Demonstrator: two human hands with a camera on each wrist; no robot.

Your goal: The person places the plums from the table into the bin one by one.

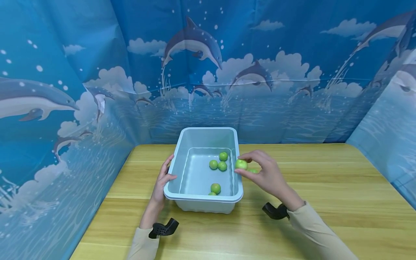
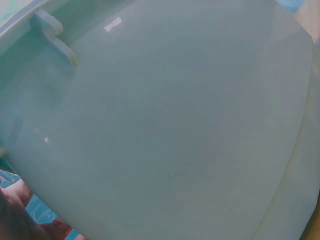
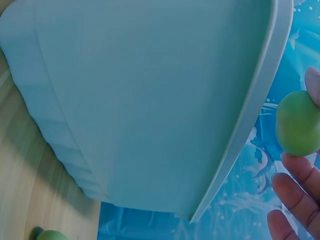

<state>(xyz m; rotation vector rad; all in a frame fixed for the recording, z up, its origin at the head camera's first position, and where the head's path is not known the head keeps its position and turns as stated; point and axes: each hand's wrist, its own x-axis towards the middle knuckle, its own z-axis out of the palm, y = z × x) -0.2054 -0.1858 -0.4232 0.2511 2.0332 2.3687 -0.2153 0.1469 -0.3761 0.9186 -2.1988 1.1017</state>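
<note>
A pale blue plastic basin (image 1: 204, 197) stands on the table with several round green fruits (image 1: 222, 166) lying inside. My left hand (image 1: 160, 186) grips its left rim, thumb over the edge and the other fingers along the outside. Between thumb and fingertips, my right hand (image 1: 269, 176) pinches another green fruit (image 1: 241, 164) at the basin's right rim. The right wrist view shows that fruit (image 3: 298, 123) beside the rim, above the basin's outer wall (image 3: 150, 100). In the left wrist view the basin wall (image 2: 175, 115) fills most of the picture.
One more green fruit (image 1: 253, 170) lies on the wooden table (image 1: 325, 187) just right of the basin, partly behind my right hand. A blue curtain (image 1: 286, 108) printed with dolphins hangs along the table's back and sides. Each wrist wears a black camera mount (image 1: 275, 211).
</note>
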